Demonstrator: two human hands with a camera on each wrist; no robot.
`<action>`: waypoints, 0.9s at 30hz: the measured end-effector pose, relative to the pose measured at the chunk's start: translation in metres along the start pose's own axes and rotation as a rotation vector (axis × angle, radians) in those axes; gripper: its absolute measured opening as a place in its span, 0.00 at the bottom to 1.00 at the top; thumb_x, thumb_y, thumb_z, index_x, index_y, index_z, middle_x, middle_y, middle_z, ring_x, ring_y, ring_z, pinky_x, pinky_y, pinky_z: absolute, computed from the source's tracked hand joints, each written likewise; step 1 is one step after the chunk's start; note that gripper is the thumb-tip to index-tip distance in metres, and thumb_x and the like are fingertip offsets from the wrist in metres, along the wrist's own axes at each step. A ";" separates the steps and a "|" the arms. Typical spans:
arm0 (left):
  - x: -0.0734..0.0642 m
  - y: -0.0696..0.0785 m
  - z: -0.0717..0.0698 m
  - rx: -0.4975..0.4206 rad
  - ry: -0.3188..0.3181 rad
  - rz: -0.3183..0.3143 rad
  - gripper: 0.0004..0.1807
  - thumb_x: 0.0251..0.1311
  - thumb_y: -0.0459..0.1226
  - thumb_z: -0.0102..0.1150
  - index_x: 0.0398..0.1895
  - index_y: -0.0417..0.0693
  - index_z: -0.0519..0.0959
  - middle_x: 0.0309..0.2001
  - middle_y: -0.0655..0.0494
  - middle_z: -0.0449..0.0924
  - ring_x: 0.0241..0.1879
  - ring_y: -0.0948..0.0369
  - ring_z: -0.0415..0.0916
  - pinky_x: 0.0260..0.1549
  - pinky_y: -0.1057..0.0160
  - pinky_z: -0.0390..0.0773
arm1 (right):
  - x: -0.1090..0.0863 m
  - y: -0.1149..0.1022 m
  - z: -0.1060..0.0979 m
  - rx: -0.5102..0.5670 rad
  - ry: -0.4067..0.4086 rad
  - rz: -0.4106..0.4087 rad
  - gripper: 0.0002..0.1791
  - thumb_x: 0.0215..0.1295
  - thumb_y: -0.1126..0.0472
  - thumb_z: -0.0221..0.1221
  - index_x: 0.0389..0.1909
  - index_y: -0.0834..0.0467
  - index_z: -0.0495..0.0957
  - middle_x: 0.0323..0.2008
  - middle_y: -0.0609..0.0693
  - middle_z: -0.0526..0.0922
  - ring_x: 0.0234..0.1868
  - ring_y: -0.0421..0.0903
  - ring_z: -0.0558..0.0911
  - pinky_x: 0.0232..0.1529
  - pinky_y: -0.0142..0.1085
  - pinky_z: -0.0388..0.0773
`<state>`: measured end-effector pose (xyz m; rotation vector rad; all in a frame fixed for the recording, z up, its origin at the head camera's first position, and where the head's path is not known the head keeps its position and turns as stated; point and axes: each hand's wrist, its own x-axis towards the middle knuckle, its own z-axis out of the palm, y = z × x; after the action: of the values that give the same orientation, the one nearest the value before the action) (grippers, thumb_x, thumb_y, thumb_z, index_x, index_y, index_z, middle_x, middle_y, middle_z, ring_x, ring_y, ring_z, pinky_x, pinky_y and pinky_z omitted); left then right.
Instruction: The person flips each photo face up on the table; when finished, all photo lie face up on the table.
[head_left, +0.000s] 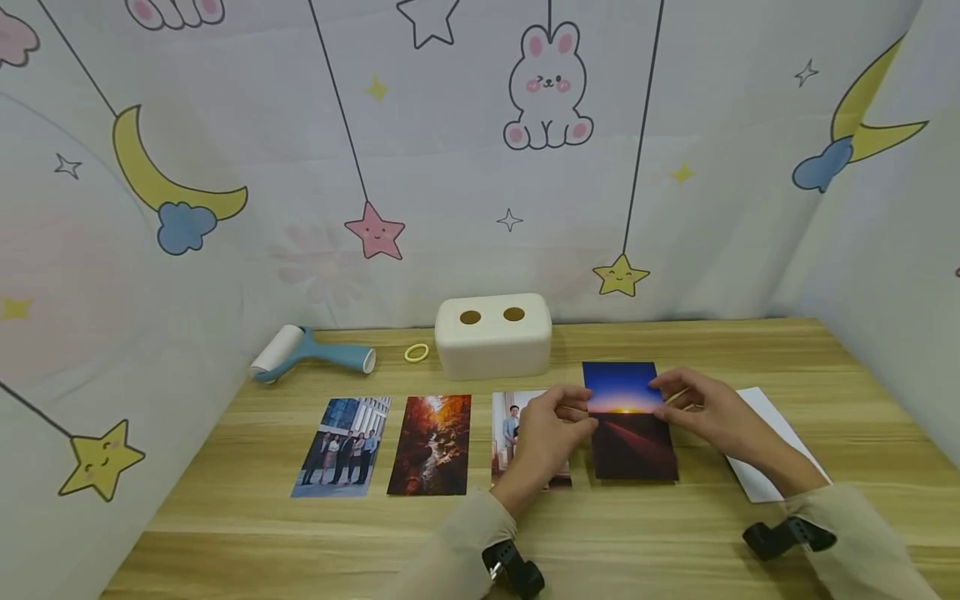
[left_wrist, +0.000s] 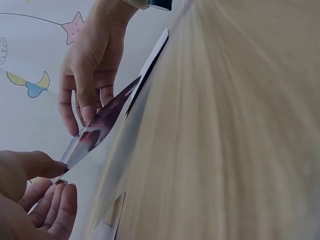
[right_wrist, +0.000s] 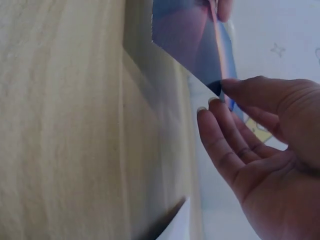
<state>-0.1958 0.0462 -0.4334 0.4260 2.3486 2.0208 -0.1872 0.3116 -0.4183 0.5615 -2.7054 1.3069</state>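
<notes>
A sunset photo print (head_left: 630,446), with blue sky over a dark field, is held by its two sides. My left hand (head_left: 546,433) pinches the left edge between thumb and fingers. On the opposite edge, the thumb and fingers of my right hand (head_left: 708,410) grip the print. Both wrist views show the print (right_wrist: 187,42) raised at a slant over the wood. Partly hidden behind my left hand lies a photo with people (head_left: 504,429). Left of it are an autumn stream photo (head_left: 431,450) and a photo of a group in business clothes (head_left: 343,448).
White paper or a card pile (head_left: 772,446) lies under my right forearm. At the back of the wooden table (head_left: 247,550) stand a cream box with two holes (head_left: 493,348), a yellow ring (head_left: 416,353) and a blue-handled lint roller (head_left: 330,354). A patterned curtain (head_left: 450,150) encloses the table.
</notes>
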 end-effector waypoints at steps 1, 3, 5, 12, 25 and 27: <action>0.000 0.000 0.000 0.017 -0.007 -0.009 0.17 0.56 0.23 0.74 0.49 0.41 0.88 0.39 0.54 0.88 0.36 0.68 0.84 0.32 0.71 0.82 | 0.000 0.001 0.001 -0.005 0.001 0.009 0.17 0.72 0.68 0.67 0.59 0.66 0.80 0.53 0.61 0.84 0.43 0.43 0.86 0.41 0.35 0.84; 0.000 -0.001 -0.001 0.034 -0.027 -0.029 0.18 0.56 0.22 0.74 0.50 0.40 0.88 0.40 0.54 0.88 0.36 0.68 0.85 0.31 0.70 0.82 | 0.001 0.002 0.004 -0.010 -0.003 0.033 0.18 0.72 0.67 0.67 0.59 0.66 0.80 0.53 0.61 0.83 0.44 0.45 0.85 0.40 0.35 0.84; 0.000 -0.002 -0.001 0.054 -0.046 -0.049 0.19 0.56 0.22 0.74 0.52 0.39 0.87 0.41 0.53 0.88 0.36 0.68 0.85 0.30 0.70 0.82 | 0.001 0.003 0.007 -0.017 -0.008 0.061 0.18 0.72 0.66 0.68 0.59 0.67 0.80 0.52 0.62 0.83 0.44 0.48 0.85 0.39 0.36 0.84; -0.001 -0.006 -0.001 0.170 -0.073 -0.054 0.22 0.54 0.23 0.76 0.54 0.40 0.87 0.41 0.54 0.89 0.35 0.68 0.85 0.28 0.70 0.81 | 0.002 0.004 0.014 -0.010 -0.066 0.146 0.24 0.68 0.65 0.72 0.60 0.69 0.77 0.51 0.61 0.83 0.44 0.50 0.84 0.40 0.37 0.83; 0.000 -0.012 0.000 0.264 -0.079 -0.005 0.23 0.50 0.23 0.77 0.53 0.36 0.87 0.41 0.53 0.84 0.36 0.66 0.85 0.34 0.71 0.80 | 0.001 0.002 0.018 -0.006 -0.105 0.140 0.26 0.66 0.66 0.72 0.61 0.71 0.76 0.53 0.63 0.82 0.45 0.50 0.83 0.43 0.37 0.83; -0.001 -0.012 0.001 0.279 -0.078 -0.001 0.24 0.49 0.23 0.77 0.53 0.36 0.87 0.40 0.54 0.82 0.36 0.66 0.84 0.35 0.71 0.79 | 0.001 0.002 0.019 -0.022 -0.103 0.134 0.26 0.66 0.66 0.73 0.61 0.71 0.77 0.53 0.63 0.82 0.45 0.51 0.84 0.44 0.37 0.83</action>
<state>-0.1976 0.0453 -0.4455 0.4992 2.5872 1.6458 -0.1872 0.2981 -0.4315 0.4645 -2.8836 1.3107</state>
